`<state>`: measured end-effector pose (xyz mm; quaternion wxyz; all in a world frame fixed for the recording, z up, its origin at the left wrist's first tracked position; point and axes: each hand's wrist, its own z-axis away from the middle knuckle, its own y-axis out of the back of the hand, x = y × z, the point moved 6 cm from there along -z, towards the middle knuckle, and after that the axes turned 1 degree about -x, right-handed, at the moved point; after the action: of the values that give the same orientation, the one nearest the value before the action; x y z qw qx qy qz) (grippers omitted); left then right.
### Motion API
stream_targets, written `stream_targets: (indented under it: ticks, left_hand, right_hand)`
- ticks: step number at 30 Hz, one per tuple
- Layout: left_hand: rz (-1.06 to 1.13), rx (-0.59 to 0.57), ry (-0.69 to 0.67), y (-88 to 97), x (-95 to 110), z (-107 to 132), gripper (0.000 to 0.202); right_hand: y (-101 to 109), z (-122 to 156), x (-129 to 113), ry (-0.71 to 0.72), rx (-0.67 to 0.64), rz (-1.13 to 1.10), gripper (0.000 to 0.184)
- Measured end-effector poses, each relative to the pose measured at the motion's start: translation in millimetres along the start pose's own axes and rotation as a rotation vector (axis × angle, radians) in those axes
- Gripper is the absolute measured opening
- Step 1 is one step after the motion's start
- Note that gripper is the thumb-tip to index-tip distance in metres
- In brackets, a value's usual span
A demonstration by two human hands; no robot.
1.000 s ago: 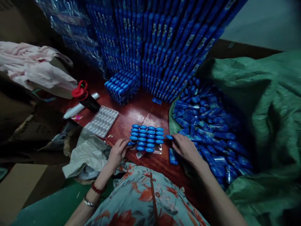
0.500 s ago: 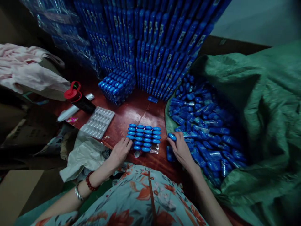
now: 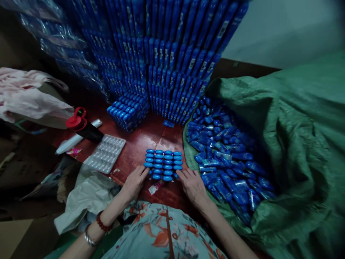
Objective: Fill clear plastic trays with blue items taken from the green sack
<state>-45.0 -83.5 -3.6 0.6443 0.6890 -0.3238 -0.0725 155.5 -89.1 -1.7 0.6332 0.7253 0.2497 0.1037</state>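
A block of glossy blue oval-ended packs (image 3: 163, 162) sits in rows on the red-brown table (image 3: 151, 132), in front of my body. My left hand (image 3: 135, 181) is at its near left corner, with bent fingers close together against the end packs; what they hold, if anything, is hidden. At the near right corner my right hand (image 3: 192, 185) has its fingertips on a blue pack (image 3: 176, 175), mostly covered by the fingers. A small pink and white packet (image 3: 155, 187) lies just before the block.
A tall wall of stacked blue packs (image 3: 172, 54) rises behind, with a smaller stack (image 3: 126, 109) before it. A green sack (image 3: 296, 144) holds loose blue packs (image 3: 231, 151) on the right. A clear plastic tray (image 3: 107, 153) and a red-lidded bottle (image 3: 84, 126) lie left.
My right hand has moved left from the sack's edge to the block's near right corner, bringing a blue pack. My left hand stays at the left corner. The view has shifted slightly.
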Motion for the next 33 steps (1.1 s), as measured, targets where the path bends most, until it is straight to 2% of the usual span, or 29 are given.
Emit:
stream_targets:
  ticks: [3,7,12,15,17,20,23,26,29,31,33]
  left_hand:
    - [-0.042,0.034,-0.039,-1.1,0.4,-3.5,0.032]
    - [-0.169,0.085,-0.114,0.8,2.5,-6.8,0.024]
    - [-0.301,0.078,-0.198,12.9,5.0,-13.2,0.021]
    - [-0.314,0.092,-0.27,25.6,6.9,-14.9,0.022]
    - [-0.295,0.157,-0.271,36.5,6.8,-15.7,0.023]
    - [-0.213,0.233,-0.27,44.9,11.9,-17.6,0.032]
    - [-0.135,0.138,-0.293,34.1,24.9,-22.1,0.047]
    - [-0.086,0.044,-0.34,21.6,36.1,-28.3,0.051]
    - [0.018,0.136,-0.306,25.7,28.7,-50.7,0.042]
    - [0.106,0.206,-0.201,30.5,10.6,-83.0,0.033]
    - [0.155,0.162,-0.058,27.0,-13.3,-127.6,0.029]
  right_hand:
    - [3.1,-8.1,-1.6,-0.01,-0.134,0.061,0.031]
    - [4.0,-13.8,-6.0,-0.054,-0.229,0.096,0.032]
    - [2.2,-25.0,-13.6,-0.09,-0.279,0.177,0.024]
    - [0.5,-28.3,-13.8,-0.05,-0.279,0.213,0.02]
    - [-1.1,-24.8,-11.0,-0.002,-0.247,0.188,0.018]
    - [-1.5,-11.8,-3.9,0.051,-0.114,0.105,0.027]
    - [0.4,3.5,3.6,0.051,0.054,0.036,0.036]
    - [2.9,10.2,7.0,0.035,0.178,-0.039,0.031]
    - [4.3,3.6,5.7,0.042,0.217,-0.098,0.027]
    - [5.7,-3.9,3.6,0.056,0.202,-0.086,0.026]
    - [8.8,-8.1,4.2,0.048,0.174,-0.075,0.029]
